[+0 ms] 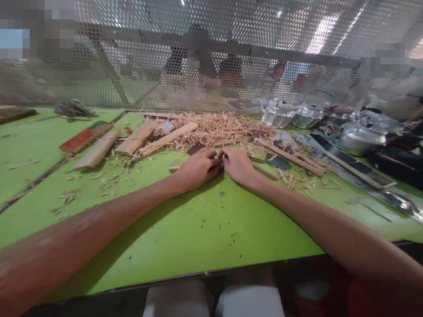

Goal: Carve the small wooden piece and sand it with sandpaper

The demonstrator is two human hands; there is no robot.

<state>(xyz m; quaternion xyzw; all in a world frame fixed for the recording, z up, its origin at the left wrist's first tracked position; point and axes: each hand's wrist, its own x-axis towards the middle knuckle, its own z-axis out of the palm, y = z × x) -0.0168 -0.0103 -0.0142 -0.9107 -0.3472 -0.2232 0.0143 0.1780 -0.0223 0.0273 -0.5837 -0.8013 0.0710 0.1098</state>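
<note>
My left hand [198, 168] and my right hand [238, 164] meet over the green table, fingers curled and fingertips together. What they pinch, if anything, is hidden by the fingers. The end of a thin wooden stick [173, 169] shows to the left of my left hand; I cannot tell whether that hand grips it. Just beyond my left hand lies a dark brown piece [195, 149] that looks like sandpaper. A narrow rod [265, 171] lies beside my right wrist, with a dark green scrap [277, 161] farther right.
Wood shavings [218, 130] are heaped against a perforated metal screen [148, 88]. Wooden blocks [96, 151] and a red-painted block [85, 137] lie left. A long wooden strip [292, 157], a dark flat bar [352, 160] and clear plastic-looking objects [278, 113] are right. People are blurred behind the screen.
</note>
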